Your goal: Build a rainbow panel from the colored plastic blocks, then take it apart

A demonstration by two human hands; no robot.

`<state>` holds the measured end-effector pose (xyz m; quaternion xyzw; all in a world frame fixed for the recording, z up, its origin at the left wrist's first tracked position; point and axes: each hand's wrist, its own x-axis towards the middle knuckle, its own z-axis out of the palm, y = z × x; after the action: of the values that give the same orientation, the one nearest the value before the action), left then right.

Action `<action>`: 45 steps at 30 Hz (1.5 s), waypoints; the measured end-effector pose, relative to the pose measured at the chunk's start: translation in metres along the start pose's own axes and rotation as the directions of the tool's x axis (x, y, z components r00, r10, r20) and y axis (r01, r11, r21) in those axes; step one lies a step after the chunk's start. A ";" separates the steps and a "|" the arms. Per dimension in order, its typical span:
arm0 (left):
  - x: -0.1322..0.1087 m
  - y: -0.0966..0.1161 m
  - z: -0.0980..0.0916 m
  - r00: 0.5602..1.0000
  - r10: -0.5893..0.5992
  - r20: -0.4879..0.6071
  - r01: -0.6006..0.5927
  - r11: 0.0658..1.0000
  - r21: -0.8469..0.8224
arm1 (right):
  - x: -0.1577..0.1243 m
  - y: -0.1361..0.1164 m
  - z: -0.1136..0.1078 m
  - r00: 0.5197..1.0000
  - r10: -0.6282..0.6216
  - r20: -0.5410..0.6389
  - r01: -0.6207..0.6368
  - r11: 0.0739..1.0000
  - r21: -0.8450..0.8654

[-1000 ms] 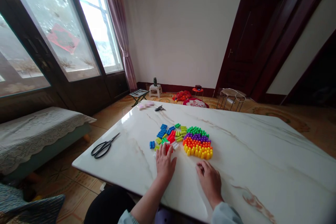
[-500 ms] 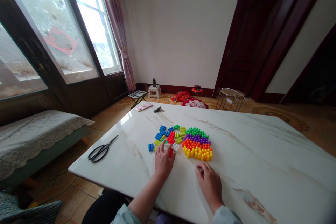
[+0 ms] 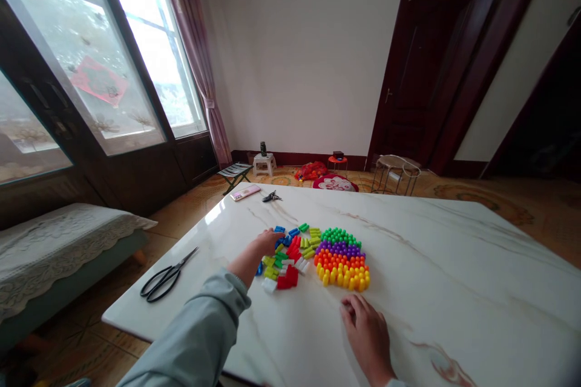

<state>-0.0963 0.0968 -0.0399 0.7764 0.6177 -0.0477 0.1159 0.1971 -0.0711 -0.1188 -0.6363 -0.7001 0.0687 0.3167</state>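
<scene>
My left hand [image 3: 265,243] reaches in from the left over the blue plastic pieces [image 3: 284,240], its fingers stretched out against them and partly hidden. Beside it lie loose lime-green pieces [image 3: 271,273], red pieces [image 3: 287,279] and white pieces [image 3: 269,285]. My right hand [image 3: 368,331] rests on the table with curled fingers, and whatever may be inside is hidden. Just beyond it stand yellow pegs [image 3: 344,278] with round tops, then orange pegs [image 3: 341,260], purple pegs [image 3: 340,248] and green pegs [image 3: 338,236], grouped in bands.
Black-handled scissors [image 3: 166,278] lie at the left of the white marble-patterned table [image 3: 436,266]. A phone [image 3: 246,192] and a small dark tool [image 3: 272,196] lie near the far edge. A cloth-covered bench [image 3: 72,242] stands at the left, and stools stand beyond the table.
My left hand has moved from the red and white pieces forward and left to the blue ones, uncovering the red pieces. My right hand stays in place. The view has shifted slightly.
</scene>
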 end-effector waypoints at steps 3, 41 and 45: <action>0.009 -0.001 0.002 1.000 -0.010 0.024 0.010 1.000 0.006 | -0.001 0.000 0.000 1.000 -0.004 -0.007 0.004 1.000 0.001; -0.067 0.089 0.042 0.841 -0.192 -0.506 -0.353 0.514 -0.782 | 0.001 -0.015 -0.014 0.999 0.031 0.013 -0.030 0.999 -0.022; -0.100 0.127 0.080 0.906 -0.077 -0.416 -0.354 0.400 -0.845 | 0.000 -0.015 -0.015 1.000 0.022 0.016 -0.022 1.000 -0.006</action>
<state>0.0092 -0.0438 -0.0807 0.6305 0.4846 0.4598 0.3952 0.1924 -0.0787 -0.0992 -0.6442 -0.6958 0.0753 0.3086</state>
